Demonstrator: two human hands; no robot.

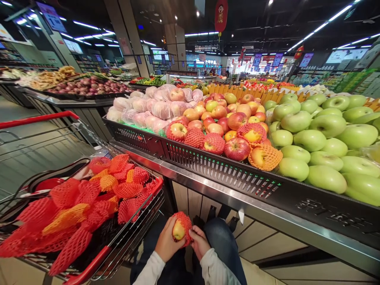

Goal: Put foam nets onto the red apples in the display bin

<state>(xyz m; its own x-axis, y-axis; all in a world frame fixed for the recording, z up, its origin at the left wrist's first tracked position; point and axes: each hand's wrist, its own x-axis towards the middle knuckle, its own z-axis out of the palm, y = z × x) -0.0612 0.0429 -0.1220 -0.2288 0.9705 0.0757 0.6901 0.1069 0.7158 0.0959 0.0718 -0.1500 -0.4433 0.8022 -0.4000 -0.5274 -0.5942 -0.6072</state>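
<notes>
Over my lap, my left hand [165, 240] is closed around a red-and-yellow apple [178, 230]. A red foam net sleeve [184, 220] covers the apple's top and right side, while its yellowish face stays bare. The fingers of my right hand [200, 242] pinch the sleeve at its lower right edge. To the left, a shopping cart [102, 253] carries a pile of loose red and orange foam net sleeves [71, 198]. In front, several apples [237, 148] lie in a black crate [213, 168], some in sleeves at its front edge.
Large green apples [325, 178] fill the right of the display. Bagged pinkish fruit [160, 109] lies at its left. A metal ledge [204, 181] runs below the crate, above my knees. Red onions [92, 86] are on a stand behind the cart's red handle [38, 118].
</notes>
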